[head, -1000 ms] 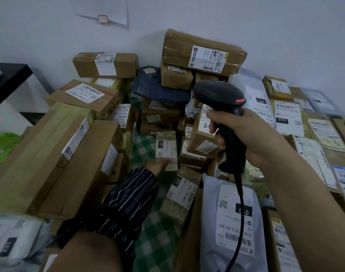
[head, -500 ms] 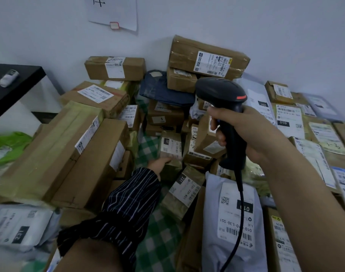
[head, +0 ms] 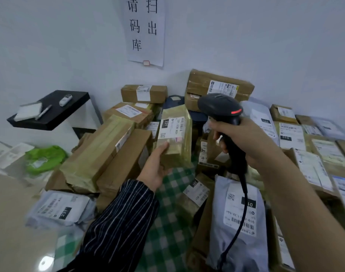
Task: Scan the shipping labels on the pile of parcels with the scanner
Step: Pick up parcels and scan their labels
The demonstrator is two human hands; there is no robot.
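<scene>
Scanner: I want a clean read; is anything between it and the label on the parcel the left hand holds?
Nothing visible does. The scanner in the right hand is beside the parcel, open air between; the left hand grips the parcel low, thumb just below the label.

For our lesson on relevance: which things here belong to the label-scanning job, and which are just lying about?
Job: scanner in the right hand; taped parcel in the left hand; its label; grey mailer.
Lying about: black shelf; pen; notepad; green bag; wall notice.
</scene>
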